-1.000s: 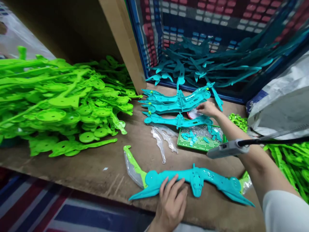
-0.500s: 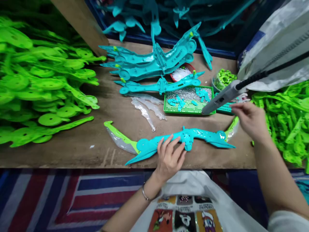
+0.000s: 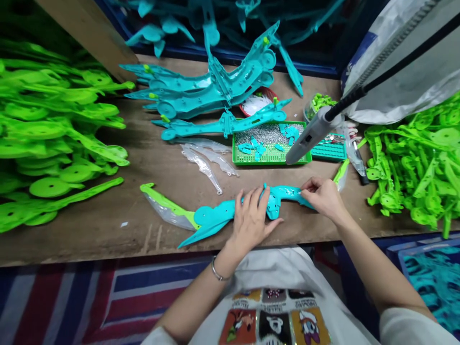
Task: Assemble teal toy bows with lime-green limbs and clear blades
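Observation:
A long teal plastic toy bow point(image 3: 215, 216) with lime green tips lies across the front of the wooden bench point(image 3: 108, 230). My left hand point(image 3: 251, 218) lies flat on its middle, fingers spread, beside the raised central part. My right hand point(image 3: 321, 195) is on the bow's right limb with thumb and fingers pinched together on it; whether they hold some small piece there is hidden. A grey electric screwdriver point(image 3: 311, 134) hangs on a black cable just above and behind my right hand.
A green tray point(image 3: 269, 158) of screws and small teal pieces sits behind the bow, with clear plastic blades point(image 3: 206, 160) to its left. Stacked teal bow halves point(image 3: 208, 91) lie further back. Lime green parts are piled at left point(image 3: 53, 124) and right point(image 3: 413, 167).
My right hand came back from the far trays and down onto the bow's right limb. The view tipped downward. My left hand stayed pressed on the bow's middle.

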### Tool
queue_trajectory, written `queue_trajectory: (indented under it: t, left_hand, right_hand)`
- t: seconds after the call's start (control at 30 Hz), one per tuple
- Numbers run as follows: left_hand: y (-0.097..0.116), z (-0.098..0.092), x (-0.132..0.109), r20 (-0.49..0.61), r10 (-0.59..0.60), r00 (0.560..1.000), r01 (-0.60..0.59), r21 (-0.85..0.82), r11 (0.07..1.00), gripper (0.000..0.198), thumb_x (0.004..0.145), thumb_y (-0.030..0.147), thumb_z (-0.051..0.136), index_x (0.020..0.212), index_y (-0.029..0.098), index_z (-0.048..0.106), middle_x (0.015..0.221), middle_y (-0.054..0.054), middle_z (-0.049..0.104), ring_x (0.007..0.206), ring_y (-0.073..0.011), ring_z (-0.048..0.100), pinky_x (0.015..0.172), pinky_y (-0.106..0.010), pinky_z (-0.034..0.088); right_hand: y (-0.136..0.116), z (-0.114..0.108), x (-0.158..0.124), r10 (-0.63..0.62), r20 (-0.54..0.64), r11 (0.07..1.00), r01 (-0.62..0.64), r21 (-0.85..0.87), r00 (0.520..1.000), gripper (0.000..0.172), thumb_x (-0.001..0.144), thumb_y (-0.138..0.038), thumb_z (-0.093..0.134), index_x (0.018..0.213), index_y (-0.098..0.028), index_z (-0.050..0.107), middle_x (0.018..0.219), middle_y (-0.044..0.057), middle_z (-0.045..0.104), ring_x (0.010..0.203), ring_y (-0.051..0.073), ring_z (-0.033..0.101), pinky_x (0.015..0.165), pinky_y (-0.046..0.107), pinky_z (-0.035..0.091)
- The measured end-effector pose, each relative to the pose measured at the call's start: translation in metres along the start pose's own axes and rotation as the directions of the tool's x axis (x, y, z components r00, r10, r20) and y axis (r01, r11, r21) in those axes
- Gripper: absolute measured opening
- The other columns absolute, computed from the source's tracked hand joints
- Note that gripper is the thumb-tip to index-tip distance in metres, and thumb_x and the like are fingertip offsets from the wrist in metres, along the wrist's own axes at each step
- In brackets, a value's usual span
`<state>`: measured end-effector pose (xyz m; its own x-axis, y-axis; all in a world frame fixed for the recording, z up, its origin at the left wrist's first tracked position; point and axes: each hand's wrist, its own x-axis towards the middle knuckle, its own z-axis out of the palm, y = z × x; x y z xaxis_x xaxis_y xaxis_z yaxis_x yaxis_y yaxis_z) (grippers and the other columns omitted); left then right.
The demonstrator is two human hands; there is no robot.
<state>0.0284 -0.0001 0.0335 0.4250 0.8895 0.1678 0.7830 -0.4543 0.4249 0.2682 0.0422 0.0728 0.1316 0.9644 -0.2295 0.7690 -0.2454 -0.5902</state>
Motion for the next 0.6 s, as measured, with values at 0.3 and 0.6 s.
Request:
queue_trajectory:
  t: [0.3, 0.6]
  left_hand:
    - [-0.002, 0.002, 0.000, -0.009, 0.024, 1.000, -0.024, 0.003, 1.000, 0.088, 0.086, 0.059, 0.068, 0.153, 0.010, 0.039, 0.150, -0.022, 0.049, 0.133, -0.0384, 0.048, 0.118, -0.058, 0.027]
    - [-0.003, 0.002, -0.001, -0.006, 0.025, 1.000, -0.025, -0.007, 1.000, 0.088, 0.087, 0.058, 0.066, 0.154, 0.011, 0.036, 0.150, -0.023, 0.048, 0.133, -0.0394, 0.047, 0.117, -0.057, 0.029]
  right_hand:
    - [-0.012, 0.002, 0.005, -0.020, 0.008, 0.994, 0.021, -0.105, 1.000, 0.013, 0.069, -0.024, 0.062, 0.069, -0.022, 0.075, 0.067, 0.003, 0.075, 0.062, 0.020, 0.067, 0.060, 0.028, 0.045]
    - [-0.014, 0.002, 0.001, -0.052, 0.060, 0.987, 0.061, -0.147, 0.997, 0.016, 0.074, -0.023, 0.063, 0.076, -0.022, 0.078, 0.075, 0.004, 0.078, 0.070, 0.020, 0.070, 0.064, 0.028, 0.048]
